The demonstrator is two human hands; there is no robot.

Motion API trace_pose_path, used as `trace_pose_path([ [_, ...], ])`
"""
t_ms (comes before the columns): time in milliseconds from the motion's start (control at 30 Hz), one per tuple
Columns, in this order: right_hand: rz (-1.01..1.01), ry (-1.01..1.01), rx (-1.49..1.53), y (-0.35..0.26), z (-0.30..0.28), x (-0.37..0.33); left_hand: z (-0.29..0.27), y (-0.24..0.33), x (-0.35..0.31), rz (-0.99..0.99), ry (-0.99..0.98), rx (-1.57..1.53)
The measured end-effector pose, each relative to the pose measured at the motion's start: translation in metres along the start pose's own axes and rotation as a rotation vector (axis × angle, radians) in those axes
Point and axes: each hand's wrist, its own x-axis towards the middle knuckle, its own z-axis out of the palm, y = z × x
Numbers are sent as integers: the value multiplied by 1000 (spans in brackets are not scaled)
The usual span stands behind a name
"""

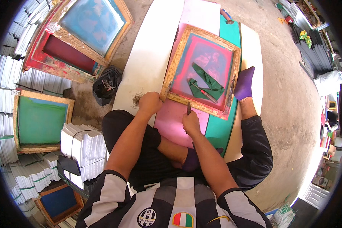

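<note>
The square wooden frame with a pink and green screen (201,70) lies flat just past both hands, on a pink board (174,121). The left hand (149,102) is closed on the frame's near corner. The right hand (190,122) is closed around a small dark tool (189,108) that touches the frame's near edge. A folded green cloth (207,81) lies inside the frame. A purple sock foot (244,83) rests right of the frame.

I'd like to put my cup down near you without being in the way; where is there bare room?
The white board left of the wooden screen frame is bare beyond the tuft by the left hand. The concrete floor right of the purple-socked foot is open too. It is crowded on the left, among the paper stacks, other frames and black bag.
</note>
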Motion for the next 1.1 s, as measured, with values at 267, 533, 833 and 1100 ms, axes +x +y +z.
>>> trace_pose_path([
  [267,65,-226,701,17,4,-4,-10,9,-5,-97,-42,39],
  [533,-71,-474,456,11,-2,-29,7,13,-21,519,161,-77],
  [833,-89,-542,458,0,-10,-42,23,12,-19,604,106,1],
  [1100,80,-329,621,-11,-11,-30,-4,-1,-11,19,168,-6],
])
